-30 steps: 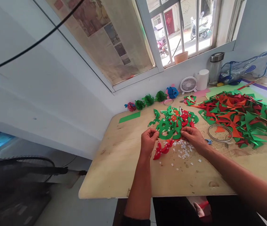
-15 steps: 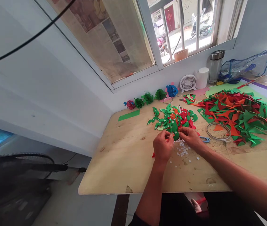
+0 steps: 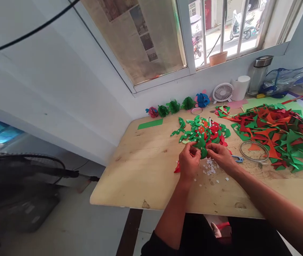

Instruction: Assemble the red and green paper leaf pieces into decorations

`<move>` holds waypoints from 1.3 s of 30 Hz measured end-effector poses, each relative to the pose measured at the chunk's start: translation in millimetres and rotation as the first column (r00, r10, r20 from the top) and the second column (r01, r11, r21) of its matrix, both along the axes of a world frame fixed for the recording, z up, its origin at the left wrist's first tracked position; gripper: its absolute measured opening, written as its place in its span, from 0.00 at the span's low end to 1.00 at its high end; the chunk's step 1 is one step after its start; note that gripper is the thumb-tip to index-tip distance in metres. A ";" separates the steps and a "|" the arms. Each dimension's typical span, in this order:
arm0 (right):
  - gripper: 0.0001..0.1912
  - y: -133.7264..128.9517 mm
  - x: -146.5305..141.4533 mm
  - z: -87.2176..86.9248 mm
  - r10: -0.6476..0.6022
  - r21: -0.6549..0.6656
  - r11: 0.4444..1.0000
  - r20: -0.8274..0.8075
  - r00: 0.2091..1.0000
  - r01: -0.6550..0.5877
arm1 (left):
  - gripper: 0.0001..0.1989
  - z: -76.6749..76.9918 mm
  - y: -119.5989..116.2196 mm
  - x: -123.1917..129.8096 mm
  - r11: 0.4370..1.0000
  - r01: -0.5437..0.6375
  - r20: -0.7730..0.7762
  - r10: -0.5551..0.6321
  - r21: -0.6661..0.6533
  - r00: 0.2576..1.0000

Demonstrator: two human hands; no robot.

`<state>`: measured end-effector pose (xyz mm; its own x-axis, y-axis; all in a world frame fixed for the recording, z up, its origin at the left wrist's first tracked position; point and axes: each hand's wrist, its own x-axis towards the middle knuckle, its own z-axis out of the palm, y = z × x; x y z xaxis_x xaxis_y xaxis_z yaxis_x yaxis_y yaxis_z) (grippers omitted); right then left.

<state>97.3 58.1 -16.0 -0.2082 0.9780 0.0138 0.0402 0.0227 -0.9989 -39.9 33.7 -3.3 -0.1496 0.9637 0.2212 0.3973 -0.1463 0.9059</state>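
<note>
On the near part of your bench (image 3: 135,174), white squares (image 3: 210,168) lie scattered just below your right hand (image 3: 219,155), and a red paper piece (image 3: 177,168) lies beside your left wrist. Directly beyond is the green paper piece (image 3: 201,145), located between your two hands. Your left hand (image 3: 188,160) has its fingers clamped on the piece at its near left side; your right fingers are at its right edge, but whether they pinch it cannot be told. Both hands are about equally near. Note the long axis: it appears to run away from you, from the fingertips toward the pile of cut pieces (image 3: 210,129) just beyond; where the two overlap, the piece's far end is hard to separate. Farther right lies the heap of offcuts (image 3: 276,131), clear of your fingers.
</note>
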 end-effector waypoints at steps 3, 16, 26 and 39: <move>0.11 -0.6 1.2 2.6 0.051 -0.006 0.999 -0.025 0.998 -0.052 | 0.14 2.7 -0.3 -4.2 0.999 0.042 -0.022 -0.042 0.008 0.999; 0.13 -1.0 7.6 -1.4 0.183 -0.083 0.977 -0.147 0.972 -0.197 | 0.12 18.2 -7.3 -17.4 0.986 0.166 0.003 -0.166 0.001 0.986; 0.13 -5.0 8.8 6.1 0.233 -0.160 0.947 -0.260 0.937 -0.280 | 0.11 25.5 -11.0 -25.9 0.969 0.247 -0.017 -0.246 0.017 0.969; 0.14 -6.8 8.4 7.3 0.241 -0.185 0.939 -0.243 0.939 -0.289 | 0.10 34.6 -14.3 -33.7 0.952 0.306 -0.155 -0.299 0.023 0.942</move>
<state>105.7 51.3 -8.7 -0.4757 0.8718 -0.1168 -0.1526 -0.2126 -0.9652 -73.7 19.4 31.3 0.1849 0.9468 0.2634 0.4571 -0.3201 0.8298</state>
